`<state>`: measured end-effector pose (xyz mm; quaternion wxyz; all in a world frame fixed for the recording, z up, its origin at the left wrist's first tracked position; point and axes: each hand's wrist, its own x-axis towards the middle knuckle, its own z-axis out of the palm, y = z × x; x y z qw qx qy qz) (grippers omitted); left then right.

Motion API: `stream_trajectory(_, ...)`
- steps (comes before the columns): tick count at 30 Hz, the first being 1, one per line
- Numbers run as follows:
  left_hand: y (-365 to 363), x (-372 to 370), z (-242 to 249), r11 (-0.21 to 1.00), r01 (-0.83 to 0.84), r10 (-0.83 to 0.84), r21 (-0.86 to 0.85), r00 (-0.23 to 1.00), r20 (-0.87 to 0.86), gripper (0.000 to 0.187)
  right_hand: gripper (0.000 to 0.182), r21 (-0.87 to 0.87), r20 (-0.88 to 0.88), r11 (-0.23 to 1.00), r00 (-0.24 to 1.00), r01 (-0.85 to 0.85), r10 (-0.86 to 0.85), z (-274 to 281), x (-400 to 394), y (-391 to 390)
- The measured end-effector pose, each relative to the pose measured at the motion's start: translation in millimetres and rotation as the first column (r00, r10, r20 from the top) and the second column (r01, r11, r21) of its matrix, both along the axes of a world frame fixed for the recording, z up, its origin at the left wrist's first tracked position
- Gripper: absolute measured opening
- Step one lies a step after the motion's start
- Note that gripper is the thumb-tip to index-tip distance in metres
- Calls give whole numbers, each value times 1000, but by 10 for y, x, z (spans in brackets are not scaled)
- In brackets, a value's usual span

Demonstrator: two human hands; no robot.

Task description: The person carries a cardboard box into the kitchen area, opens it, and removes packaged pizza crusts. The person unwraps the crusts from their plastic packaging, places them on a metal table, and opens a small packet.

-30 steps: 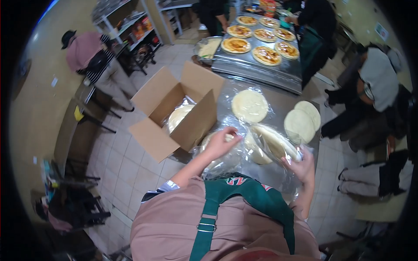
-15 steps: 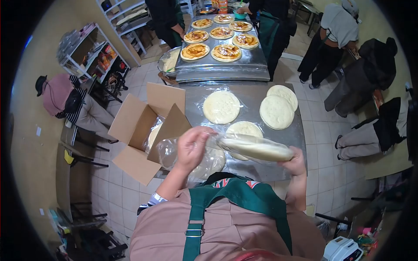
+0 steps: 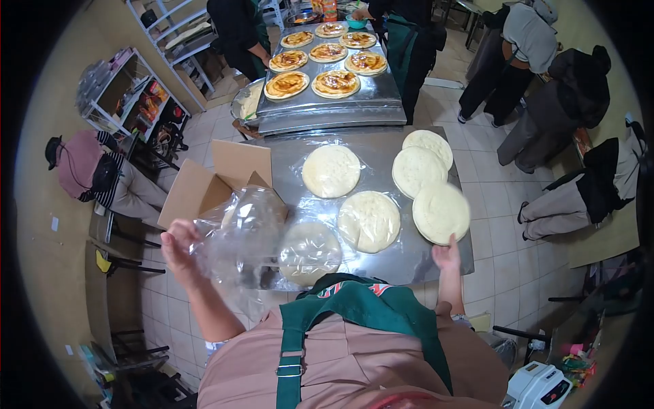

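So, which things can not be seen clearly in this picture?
- Box contents: head view, hidden by its flaps and the plastic bag.
- Base under the bag: blurred by plastic.
- Left hand fingers: partly behind the bag.
- Toppings on the far pizzas: too small.
- Shelf items: too small.

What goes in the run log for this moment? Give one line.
left hand: grip on clear plastic bag, lifted | right hand: fingertips on pizza base at steel table edge | cardboard box open
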<state>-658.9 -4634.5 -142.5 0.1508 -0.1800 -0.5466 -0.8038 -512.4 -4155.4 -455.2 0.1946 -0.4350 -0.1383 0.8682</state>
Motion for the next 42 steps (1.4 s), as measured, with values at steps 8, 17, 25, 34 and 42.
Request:
stream_trajectory(8, -41, 412, 355, 654, -375, 302, -657, 926, -227, 19, 31, 24, 390, 862, 799, -506, 458, -350, -746, -1068)
stream_trajectory(17, 669, 240, -8, 301, 339, -313, -891, 918, 244, 38, 26, 587, 211, 596, 814, -548, 541, 673, -1258, -1126)
stream_trajectory(25, 1095, -224, -906, 644, 731, -577, 226, 271, 771, 97, 19, 735, 353, -651, 712, 191, 607, 2523, -944, -1442)
stream_trajectory(34, 1056, -332, -1021, 651, 556, -740, 517, 313, 596, 68, 22, 587, 628, -771, 462, 246, 625, 2647, -597, -1623)
stream_trajectory(42, 1011, -254, -1065, 450, 715, -850, 534, 159, 503, 68, 35, 945, 294, -244, 887, -216, 356, 1938, -962, -1323)
